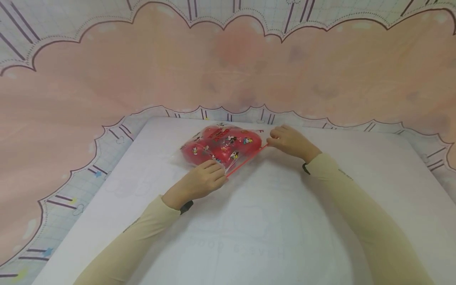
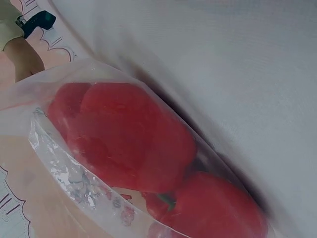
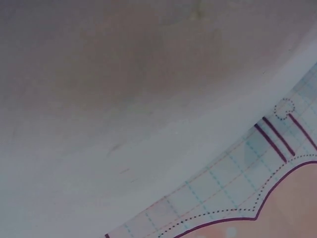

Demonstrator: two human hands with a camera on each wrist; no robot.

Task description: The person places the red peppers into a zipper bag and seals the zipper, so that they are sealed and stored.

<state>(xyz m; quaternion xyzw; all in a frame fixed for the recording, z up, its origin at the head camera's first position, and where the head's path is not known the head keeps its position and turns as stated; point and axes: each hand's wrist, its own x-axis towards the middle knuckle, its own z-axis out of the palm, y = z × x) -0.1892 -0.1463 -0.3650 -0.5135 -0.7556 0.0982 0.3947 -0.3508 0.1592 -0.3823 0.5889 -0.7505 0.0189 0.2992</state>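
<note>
A clear zip bag [image 1: 203,136] printed with small cartoon figures lies towards the far side of the white table. Red bell peppers [image 2: 133,139] fill it, one showing a green stem in the left wrist view. Along the bag's near edge runs a red zip strip [image 1: 246,161], stretched straight between the two hands. My left hand [image 1: 197,182] pinches the strip's near left end with curled fingers. At the far right end, my right hand [image 1: 290,142] pinches the other corner. The right wrist view shows neither the hand nor the bag.
The white table [image 1: 249,237] carries the bag and ends at a far edge just behind it. Beyond that edge hangs a pink and pale-blue patterned cloth [image 1: 228,71], which also shows along both sides.
</note>
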